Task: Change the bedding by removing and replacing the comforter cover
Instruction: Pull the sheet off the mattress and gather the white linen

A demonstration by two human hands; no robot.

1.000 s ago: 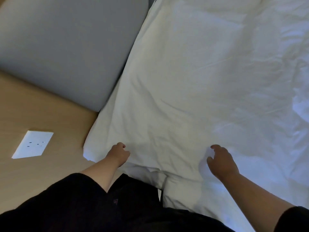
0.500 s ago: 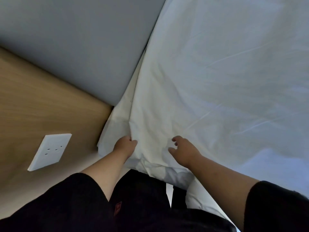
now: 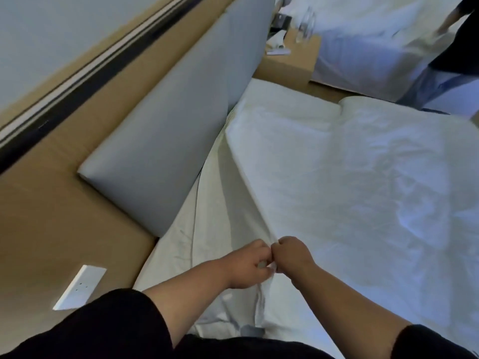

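My left hand [image 3: 247, 265] and right hand [image 3: 293, 255] meet knuckle to knuckle, fingers curled, both pinching — as far as I can see — the same bunched fold. Both forearms reach forward bare — black sleeves end near my elbows.

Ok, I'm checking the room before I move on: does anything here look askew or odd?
Nothing is damaged or spilled. The white comforter cover lies skewed, its edge pulled back off the white bed sheet beside the grey padded headboard, because the left hand and right hand grip its corner.
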